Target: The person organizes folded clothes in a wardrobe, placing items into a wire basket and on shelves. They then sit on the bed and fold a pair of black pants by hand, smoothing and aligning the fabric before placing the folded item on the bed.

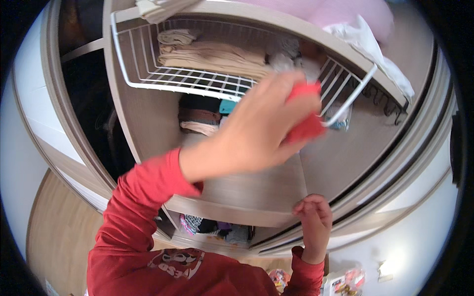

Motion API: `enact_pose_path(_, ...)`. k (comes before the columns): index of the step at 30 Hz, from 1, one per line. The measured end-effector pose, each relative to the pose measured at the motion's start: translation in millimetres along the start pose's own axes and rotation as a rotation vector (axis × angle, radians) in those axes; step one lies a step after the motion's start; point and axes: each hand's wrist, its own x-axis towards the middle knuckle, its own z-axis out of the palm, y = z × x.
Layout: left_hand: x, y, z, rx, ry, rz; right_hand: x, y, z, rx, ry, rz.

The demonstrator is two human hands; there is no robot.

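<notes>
My left hand (261, 123) is raised at the front of the white wire basket (197, 89), slightly blurred by motion. It is closed round a folded red cloth (306, 116), whose far side my fingers partly hide. Inside the basket lies a stack of folded beige cloths (212, 56), and a grey-white bundle (284, 56) sits to their right. Lower and to the right, my right hand (316, 219) hangs in front of the shelf edge. Its fingers are curled in, and nothing shows in them.
Below the basket, folded clothes (200, 116) rest on a shelf (247, 190). Dark hooks (390, 106) hang at the right. A white cloth (370, 47) and a pink bundle (355, 15) lie on the board above. More clothes (212, 227) fill a lower compartment.
</notes>
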Motion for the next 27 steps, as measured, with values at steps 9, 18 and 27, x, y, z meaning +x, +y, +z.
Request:
enact_pose_path(9, 21.5, -36.9, 47.6, 0.405, -0.507, -0.016, -76.1, 27.9, -61.0, -0.191, -0.117, 0.203)
enact_pose_path(18, 26.4, -34.3, 38.6, 0.326, -0.548, 0.022, -160.9, 31.1, -140.1, -0.253, 0.117, 0.32)
enact_pose_path(27, 7.7, 9.1, 53.2, 0.516, 0.094, 0.229, -182.8, 33.9, -157.3, -0.325, 0.267, 0.329)
